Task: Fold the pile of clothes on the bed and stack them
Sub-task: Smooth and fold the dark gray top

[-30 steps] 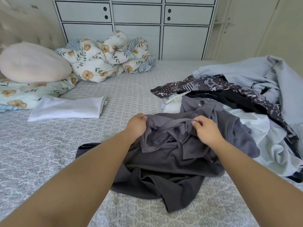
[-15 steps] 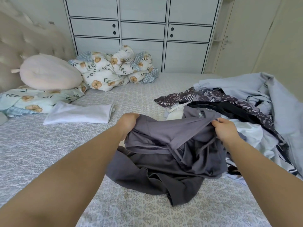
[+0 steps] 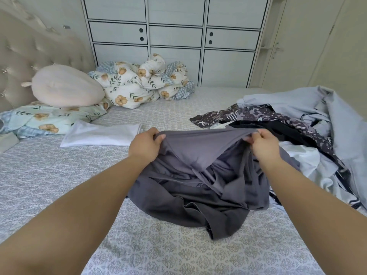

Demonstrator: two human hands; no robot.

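A dark grey garment (image 3: 200, 179) hangs crumpled in front of me, its lower part resting on the bed (image 3: 49, 175). My left hand (image 3: 145, 144) grips its top edge on the left, and my right hand (image 3: 262, 142) pinches the same edge on the right, so the edge is stretched between them. To the right lies the unfolded pile of clothes (image 3: 309, 135): a light blue piece, a dark patterned one, a black one and white ones. A folded white garment (image 3: 101, 133) lies flat on the bed to the left.
A bundled floral duvet (image 3: 143, 84) sits at the far side against the white cabinets (image 3: 174, 40). A pale pink cushion (image 3: 65, 86) rests on a floral pillow (image 3: 47, 118) by the padded headboard (image 3: 29, 54). Patterned sheet spreads near me.
Both hands have lifted the grey garment's edge higher and moved apart, pulling it taut. The view has tilted up, showing more of the cabinets.
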